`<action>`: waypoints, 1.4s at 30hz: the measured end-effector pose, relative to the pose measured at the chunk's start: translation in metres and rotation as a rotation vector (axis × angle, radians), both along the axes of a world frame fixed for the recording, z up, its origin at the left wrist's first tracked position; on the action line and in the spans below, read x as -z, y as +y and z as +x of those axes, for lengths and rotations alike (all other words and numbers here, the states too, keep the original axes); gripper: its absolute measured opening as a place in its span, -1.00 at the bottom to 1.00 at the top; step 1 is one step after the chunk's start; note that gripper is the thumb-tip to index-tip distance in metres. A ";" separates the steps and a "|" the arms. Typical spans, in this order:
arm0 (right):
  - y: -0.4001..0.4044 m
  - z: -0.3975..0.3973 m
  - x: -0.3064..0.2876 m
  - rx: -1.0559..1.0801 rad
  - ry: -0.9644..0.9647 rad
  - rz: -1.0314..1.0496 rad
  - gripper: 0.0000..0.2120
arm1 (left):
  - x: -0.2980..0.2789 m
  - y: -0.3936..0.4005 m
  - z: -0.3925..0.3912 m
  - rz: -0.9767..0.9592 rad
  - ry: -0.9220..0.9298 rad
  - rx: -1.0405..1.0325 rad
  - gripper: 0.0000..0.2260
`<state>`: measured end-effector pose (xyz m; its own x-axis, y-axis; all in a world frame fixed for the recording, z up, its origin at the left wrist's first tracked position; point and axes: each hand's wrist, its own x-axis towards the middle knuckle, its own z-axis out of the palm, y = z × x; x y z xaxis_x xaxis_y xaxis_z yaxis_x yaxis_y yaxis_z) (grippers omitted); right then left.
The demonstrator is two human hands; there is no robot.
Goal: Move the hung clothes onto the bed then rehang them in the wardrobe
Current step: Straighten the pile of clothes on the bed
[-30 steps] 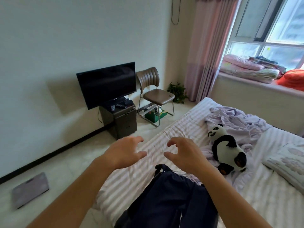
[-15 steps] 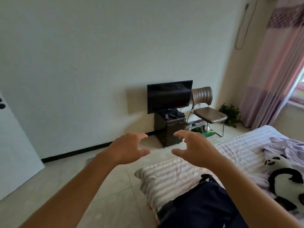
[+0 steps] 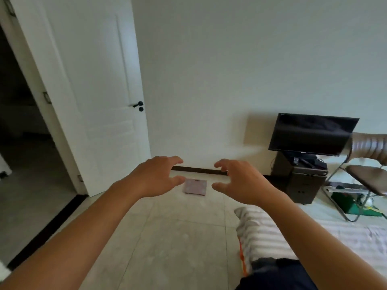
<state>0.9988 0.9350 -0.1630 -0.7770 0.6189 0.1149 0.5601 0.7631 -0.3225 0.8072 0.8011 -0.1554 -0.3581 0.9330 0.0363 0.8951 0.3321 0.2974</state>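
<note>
My left hand (image 3: 156, 177) and my right hand (image 3: 240, 182) are stretched out in front of me over the tiled floor, fingers loosely spread, holding nothing. A dark navy garment (image 3: 274, 275) lies on the corner of the striped bed (image 3: 259, 233) at the lower right, below my right forearm and apart from both hands. No wardrobe or hangers are in view.
A white door (image 3: 94, 97) stands open at the left beside a dark doorway (image 3: 23, 143). A pink bathroom scale (image 3: 195, 186) lies on the floor ahead. A television (image 3: 312, 133) on a dark cabinet (image 3: 301, 183) and a brown chair (image 3: 368, 172) stand at the right.
The view has swung left, away from the bed and window, bringing the open door into sight. Both hands stay empty and outstretched. The navy garment has slid toward the lower right corner.
</note>
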 end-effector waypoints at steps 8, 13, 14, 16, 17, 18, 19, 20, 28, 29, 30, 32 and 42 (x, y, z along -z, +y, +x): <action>-0.115 -0.109 -0.018 -0.264 0.026 0.011 -0.46 | -0.015 -0.160 -0.062 -0.021 0.045 -0.270 -0.37; -0.211 -0.179 -0.023 -0.411 0.066 -0.004 -0.46 | -0.015 -0.276 -0.104 -0.037 0.048 -0.432 -0.35; -0.233 -0.192 -0.023 -0.442 0.067 -0.007 -0.46 | -0.016 -0.300 -0.111 -0.033 0.037 -0.464 -0.37; -0.277 -0.220 -0.024 -0.516 0.059 -0.012 -0.46 | -0.018 -0.350 -0.125 -0.021 0.031 -0.528 -0.39; -0.299 -0.234 -0.024 -0.551 0.061 -0.011 -0.46 | -0.020 -0.374 -0.131 -0.017 0.039 -0.558 -0.39; -0.320 -0.248 -0.025 -0.585 0.066 -0.007 -0.46 | -0.020 -0.398 -0.138 -0.016 0.050 -0.587 -0.38; -0.342 -0.262 -0.025 -0.618 0.071 -0.004 -0.45 | -0.020 -0.422 -0.144 -0.014 0.057 -0.618 -0.38; -0.363 -0.275 -0.026 -0.651 0.074 0.000 -0.45 | -0.021 -0.447 -0.150 -0.012 0.060 -0.649 -0.38; -0.511 -0.366 -0.033 -0.911 0.064 0.014 -0.45 | -0.026 -0.616 -0.184 -0.002 0.068 -0.902 -0.40; -0.528 -0.377 -0.033 -0.938 0.062 0.015 -0.45 | -0.027 -0.633 -0.188 0.006 0.071 -0.928 -0.40; -0.543 -0.387 -0.033 -0.967 0.060 0.018 -0.45 | -0.027 -0.650 -0.192 0.013 0.075 -0.954 -0.40; -0.571 -0.410 -0.032 -1.028 0.050 0.026 -0.44 | -0.027 -0.677 -0.198 0.013 0.087 -1.016 -0.38; -0.682 -0.533 -0.033 -1.307 0.087 0.064 -0.43 | -0.021 -0.775 -0.263 0.007 0.065 -1.253 -0.38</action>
<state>0.4659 0.2533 -0.1302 -0.7838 -0.5893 0.1959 -0.6210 0.7385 -0.2628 0.5442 0.0263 -0.1346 -0.9947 -0.0473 0.0912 -0.0210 0.9626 0.2700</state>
